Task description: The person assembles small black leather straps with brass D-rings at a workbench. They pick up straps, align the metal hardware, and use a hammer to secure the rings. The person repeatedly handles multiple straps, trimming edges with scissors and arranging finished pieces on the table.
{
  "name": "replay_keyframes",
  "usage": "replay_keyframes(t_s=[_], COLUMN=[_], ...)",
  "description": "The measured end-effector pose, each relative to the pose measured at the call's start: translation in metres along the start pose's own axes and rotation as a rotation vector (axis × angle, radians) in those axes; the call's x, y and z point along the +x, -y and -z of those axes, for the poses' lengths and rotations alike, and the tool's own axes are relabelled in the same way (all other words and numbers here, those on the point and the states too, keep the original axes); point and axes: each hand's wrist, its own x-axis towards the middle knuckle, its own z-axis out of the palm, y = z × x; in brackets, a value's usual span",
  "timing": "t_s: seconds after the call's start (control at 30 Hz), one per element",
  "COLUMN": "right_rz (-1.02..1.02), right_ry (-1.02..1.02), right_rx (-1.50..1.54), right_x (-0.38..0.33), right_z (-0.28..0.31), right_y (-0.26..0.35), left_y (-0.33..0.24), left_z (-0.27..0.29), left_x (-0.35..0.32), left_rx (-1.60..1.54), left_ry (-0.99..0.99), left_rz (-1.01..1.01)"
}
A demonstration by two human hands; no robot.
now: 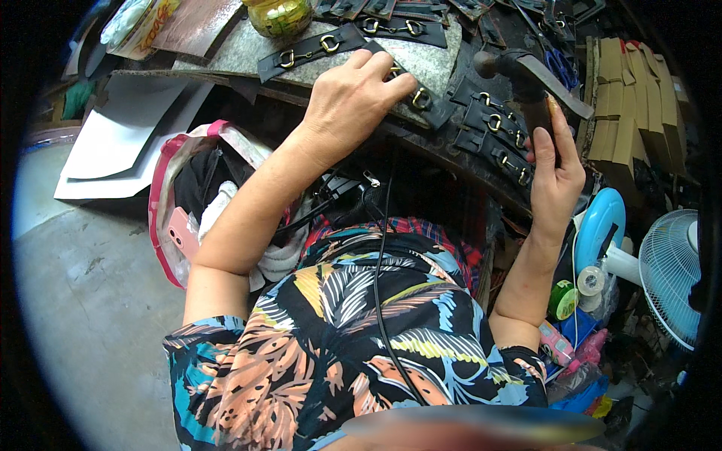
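The right hand point(555, 169) has its grip closed around the handle of a hammer point(519, 75), raised at the right. The left hand point(350, 98) lies flat, grip open, pressing a black strap point(421, 101) with brass buckles on the far worktop point(248, 49).

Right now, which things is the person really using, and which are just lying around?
In use:
- hammer, held raised in the right hand
- black strap with a gold buckle, pressed down on the grey board by the left hand

Lying about:
- fan
- tape roll
- pink bag
- jar
- cardboard pieces
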Motion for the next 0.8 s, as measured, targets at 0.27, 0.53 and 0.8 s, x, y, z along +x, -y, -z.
replay_keyframes(t_s=[0.27, 0.53, 0.8], right_rz=[0.044, 0.166, 0.193], right_ry=[0.057, 0.016, 0.116], right_rx=[-0.089, -0.022, -0.358], right_x=[0.002, 0.017, 0.016], right_z=[-0.012, -0.021, -0.038], right_y=[0.000, 0.011, 0.017], left_y=[0.002, -0.012, -0.012], left_z=[-0.008, 0.002, 0.000], left_x=[0.004, -0.006, -0.006], left_rx=[-0.263, -0.250, -0.290], left_ry=[0.011, 0.083, 0.050], left_rz=[0.120, 0.153, 0.156])
